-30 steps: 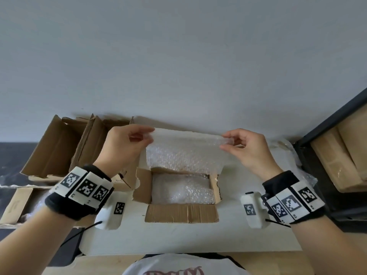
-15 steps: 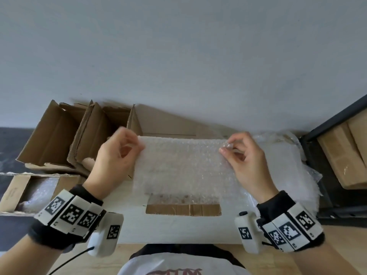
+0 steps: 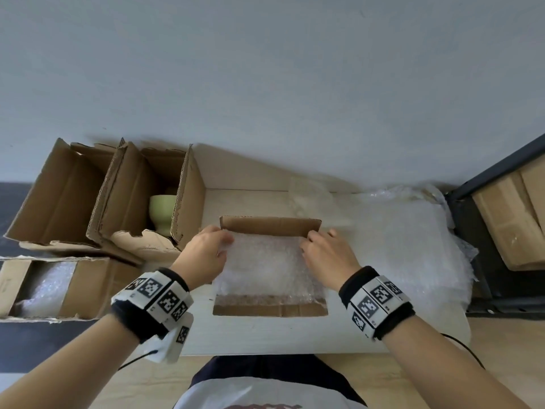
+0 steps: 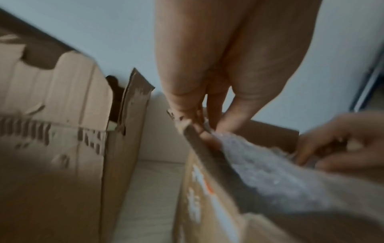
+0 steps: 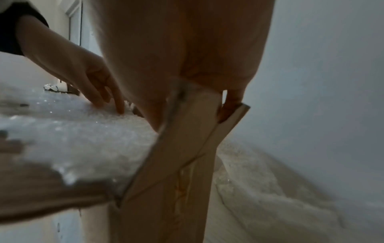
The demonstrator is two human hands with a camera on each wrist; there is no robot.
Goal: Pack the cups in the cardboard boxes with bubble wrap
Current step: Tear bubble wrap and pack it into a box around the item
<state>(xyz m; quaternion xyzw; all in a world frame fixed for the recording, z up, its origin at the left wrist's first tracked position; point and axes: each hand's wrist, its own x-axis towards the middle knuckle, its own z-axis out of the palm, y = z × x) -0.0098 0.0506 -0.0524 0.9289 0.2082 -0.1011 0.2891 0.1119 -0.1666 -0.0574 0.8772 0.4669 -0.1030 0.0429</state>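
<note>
The bubble wrap [image 3: 265, 264], held up a second ago, now lies over the box [image 3: 269, 225] at the desk's [image 3: 265, 335] centre. Left hand [image 3: 203, 255] and right hand [image 3: 326, 255] press its far corners in with straight fingers. Whatever it covers is hidden; a green cup [image 3: 161, 212] waits at ten o'clock.

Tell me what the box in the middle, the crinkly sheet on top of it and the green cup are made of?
The middle box looks like brown corrugated cardboard, matte, with wavy ridges showing along nearby cut edges. The crinkly sheet looks like clear plastic bubble wrap: see-through, shiny, covered in little bumps. The green cup is smooth and pale green, probably glazed ceramic, though it could be plastic.
</note>
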